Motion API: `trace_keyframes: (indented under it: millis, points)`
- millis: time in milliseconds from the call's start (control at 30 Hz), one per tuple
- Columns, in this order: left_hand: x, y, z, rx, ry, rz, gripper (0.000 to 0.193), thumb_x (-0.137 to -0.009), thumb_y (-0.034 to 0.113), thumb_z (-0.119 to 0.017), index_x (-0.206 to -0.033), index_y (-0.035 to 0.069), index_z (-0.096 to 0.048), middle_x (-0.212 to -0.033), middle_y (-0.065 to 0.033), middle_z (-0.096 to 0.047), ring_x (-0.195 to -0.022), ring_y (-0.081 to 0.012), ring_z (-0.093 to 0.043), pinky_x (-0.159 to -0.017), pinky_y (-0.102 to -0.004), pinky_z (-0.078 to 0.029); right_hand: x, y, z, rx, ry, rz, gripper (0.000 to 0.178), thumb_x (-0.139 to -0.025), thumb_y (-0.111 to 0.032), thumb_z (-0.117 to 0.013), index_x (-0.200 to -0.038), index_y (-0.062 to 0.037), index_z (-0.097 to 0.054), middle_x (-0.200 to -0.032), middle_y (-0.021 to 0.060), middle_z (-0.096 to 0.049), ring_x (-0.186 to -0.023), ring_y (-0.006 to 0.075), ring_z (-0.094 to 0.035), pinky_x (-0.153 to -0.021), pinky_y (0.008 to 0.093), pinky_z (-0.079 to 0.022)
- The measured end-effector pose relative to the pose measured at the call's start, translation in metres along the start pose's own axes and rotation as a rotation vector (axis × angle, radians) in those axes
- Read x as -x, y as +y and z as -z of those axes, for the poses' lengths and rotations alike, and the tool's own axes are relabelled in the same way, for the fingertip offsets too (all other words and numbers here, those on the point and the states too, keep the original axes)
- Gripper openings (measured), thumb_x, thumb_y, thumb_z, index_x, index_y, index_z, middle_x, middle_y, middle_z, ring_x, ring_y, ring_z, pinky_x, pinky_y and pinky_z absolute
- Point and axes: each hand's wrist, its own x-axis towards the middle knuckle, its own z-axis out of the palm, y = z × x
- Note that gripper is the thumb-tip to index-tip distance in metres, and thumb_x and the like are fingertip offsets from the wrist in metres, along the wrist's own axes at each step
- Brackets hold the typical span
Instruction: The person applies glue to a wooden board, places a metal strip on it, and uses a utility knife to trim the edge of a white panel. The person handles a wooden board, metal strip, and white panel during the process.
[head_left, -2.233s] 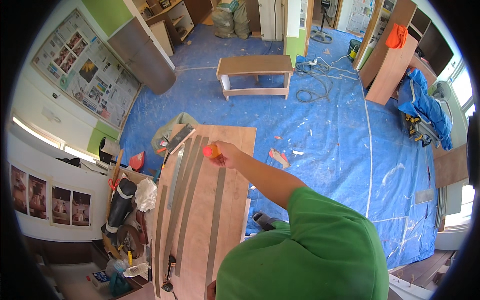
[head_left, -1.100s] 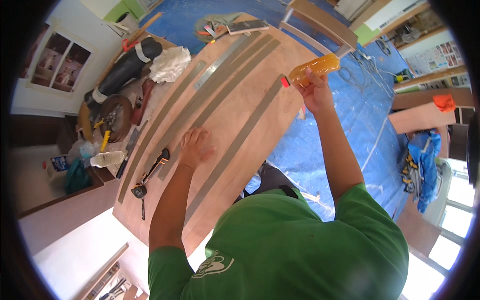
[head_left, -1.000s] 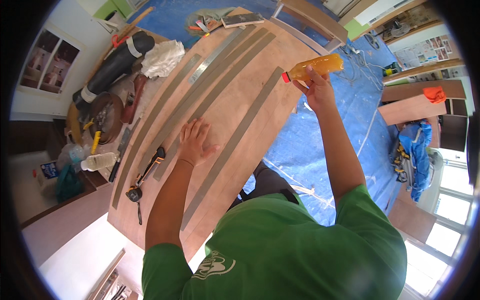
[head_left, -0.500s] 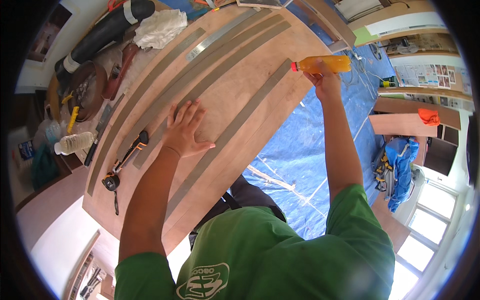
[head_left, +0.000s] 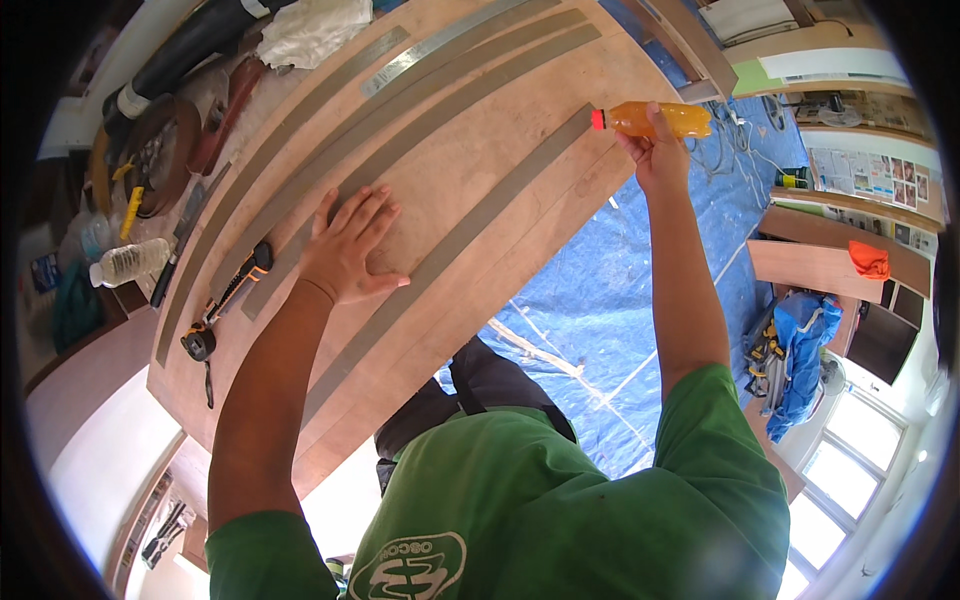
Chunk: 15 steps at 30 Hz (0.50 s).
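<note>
My left hand (head_left: pixel 350 247) lies flat with fingers spread on a large wooden board (head_left: pixel 500 150), its thumb beside a long grey-brown strip (head_left: pixel 440 262). In my right hand (head_left: pixel 655 155) is a plastic bottle of orange liquid (head_left: pixel 672 119) with a red cap, tilted on its side above the board's right edge. The cap end is close to the far end of that strip. More grey-brown strips (head_left: pixel 455 115) lie lengthwise on the board beyond my left hand. A black and orange utility knife (head_left: pixel 245 277) and a tape measure (head_left: pixel 199 342) rest left of that hand.
Along the left stand a clear plastic bottle (head_left: pixel 132 262), a rolled brown band (head_left: pixel 170 165), a black tube (head_left: pixel 185 50) and a crumpled white cloth (head_left: pixel 312 33). Blue tarp (head_left: pixel 570 300) covers the floor at right, with cables (head_left: pixel 735 140) and a blue bag (head_left: pixel 803 350).
The view has shifted slightly, so the board and tools sit a little further left. My left hand stays flat on the board; my right hand still holds the bottle.
</note>
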Motion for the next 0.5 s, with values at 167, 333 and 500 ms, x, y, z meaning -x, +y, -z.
trace_keyframes:
  millis: [167,333,500]
  points:
    - [0.000,0.002,0.004,0.011,0.005,0.006,0.108,-0.082,0.086,-0.057,-0.166,0.023,-0.032,-0.176,0.0010,-0.019,-0.162,-0.0184,-0.013,-0.132,-0.0538,0.002,0.001,-0.001,-0.007,-0.010,0.007,0.035,0.047,-0.093,-0.022,-0.084,-0.128,-0.0049,-0.057,-0.118,0.0124,-0.069,-0.101,0.0276,-0.075,-0.077,0.0393,-0.068]
    - [0.000,0.002,0.004,0.003,0.003,0.010,0.109,-0.081,0.087,-0.057,-0.166,0.025,-0.031,-0.176,0.0014,-0.019,-0.162,-0.0183,-0.013,-0.132,-0.0538,0.002,0.001,0.000,-0.017,0.076,0.059,0.103,0.048,-0.090,-0.014,-0.085,-0.128,-0.0046,-0.057,-0.118,0.0114,-0.069,-0.102,0.0264,-0.074,-0.080,0.0402,-0.068]
    - [0.001,0.001,0.002,0.000,0.007,0.011,0.109,-0.081,0.088,-0.056,-0.166,0.026,-0.030,-0.176,0.0019,-0.019,-0.162,-0.0183,-0.013,-0.132,-0.0541,0.003,0.009,0.002,-0.034,0.309,0.051,0.278,0.049,-0.086,-0.012,-0.088,-0.126,-0.0038,-0.060,-0.116,0.0096,-0.071,-0.100,0.0217,-0.073,-0.081,0.0355,-0.065]
